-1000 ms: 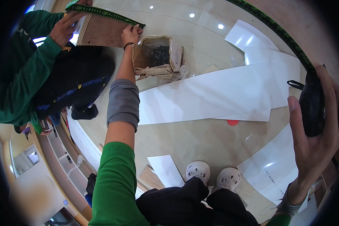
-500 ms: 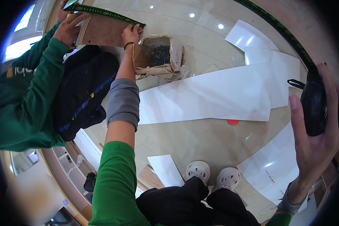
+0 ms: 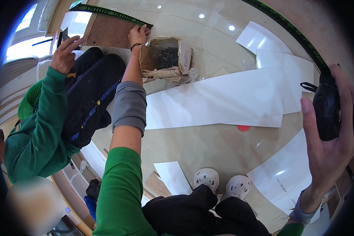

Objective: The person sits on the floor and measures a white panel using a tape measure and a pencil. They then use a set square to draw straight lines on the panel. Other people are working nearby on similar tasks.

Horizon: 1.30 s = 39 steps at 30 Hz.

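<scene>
My right hand (image 3: pixel 334 153) is wrapped round the black case of a tape measure (image 3: pixel 327 112) at the right, its wrist strap hanging loose. A black blade with green markings (image 3: pixel 293 29) rises from the case and leaves the picture at the top. At upper left, my left hand (image 3: pixel 137 36) pinches the end of a similar blade (image 3: pixel 110 13), which lies along the far edge of a brown board (image 3: pixel 108 31). Whether the two stretches join is out of view. Just right of my left wrist stands a torn cardboard box (image 3: pixel 181 55) holding many dark screws or nails (image 3: pixel 168 58).
A co-worker in green (image 3: pixel 39 129) crouches at the left, one hand (image 3: pixel 65 55) near the board. White sheets (image 3: pixel 220 98) overlap on the tiled floor, with another sheet (image 3: pixel 283 173) at lower right. A red disc (image 3: pixel 243 128) peeks from under them. My white clogs (image 3: pixel 207 179) stand below.
The co-worker has leaned back, and their hand has come away from the board and blade toward the lower left. My own hands have stayed nearly still.
</scene>
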Available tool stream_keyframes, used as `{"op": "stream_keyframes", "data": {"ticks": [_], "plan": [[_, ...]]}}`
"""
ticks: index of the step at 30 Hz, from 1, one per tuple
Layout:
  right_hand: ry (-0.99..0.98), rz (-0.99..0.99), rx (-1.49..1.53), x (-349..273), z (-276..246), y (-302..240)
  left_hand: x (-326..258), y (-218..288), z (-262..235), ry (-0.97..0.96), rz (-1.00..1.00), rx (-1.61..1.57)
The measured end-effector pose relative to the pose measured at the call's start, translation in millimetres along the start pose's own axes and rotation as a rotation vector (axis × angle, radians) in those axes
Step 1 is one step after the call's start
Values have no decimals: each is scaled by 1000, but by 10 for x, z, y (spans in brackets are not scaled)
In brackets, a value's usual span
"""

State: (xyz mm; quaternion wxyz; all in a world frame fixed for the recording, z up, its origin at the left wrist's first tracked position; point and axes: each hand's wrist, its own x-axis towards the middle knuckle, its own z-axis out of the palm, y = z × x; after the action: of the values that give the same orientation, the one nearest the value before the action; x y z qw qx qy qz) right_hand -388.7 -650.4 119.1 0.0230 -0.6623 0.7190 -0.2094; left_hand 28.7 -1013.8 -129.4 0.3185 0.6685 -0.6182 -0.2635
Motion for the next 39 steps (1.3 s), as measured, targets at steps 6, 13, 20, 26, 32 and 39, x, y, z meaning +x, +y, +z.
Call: {"op": "stream_keyframes", "data": {"ticks": [6,13,20,26,32,39], "plan": [[2,-27,-41,1,-68,22,25,68,92,-21,3,-12],[1,-30,2,-7,0,43,47,-49,-28,-20,13,30],[2,-43,-42,-8,-8,50,67,-70,-15,-39,29,59],[15,-29,-21,-12,4,39,101,-111,-14,-43,7,64],[14,-29,-3,-16,17,48,107,-140,-64,-40,3,81],[12,-23,-17,63,-45,-94,-34,83,-20,-44,25,119]]}}
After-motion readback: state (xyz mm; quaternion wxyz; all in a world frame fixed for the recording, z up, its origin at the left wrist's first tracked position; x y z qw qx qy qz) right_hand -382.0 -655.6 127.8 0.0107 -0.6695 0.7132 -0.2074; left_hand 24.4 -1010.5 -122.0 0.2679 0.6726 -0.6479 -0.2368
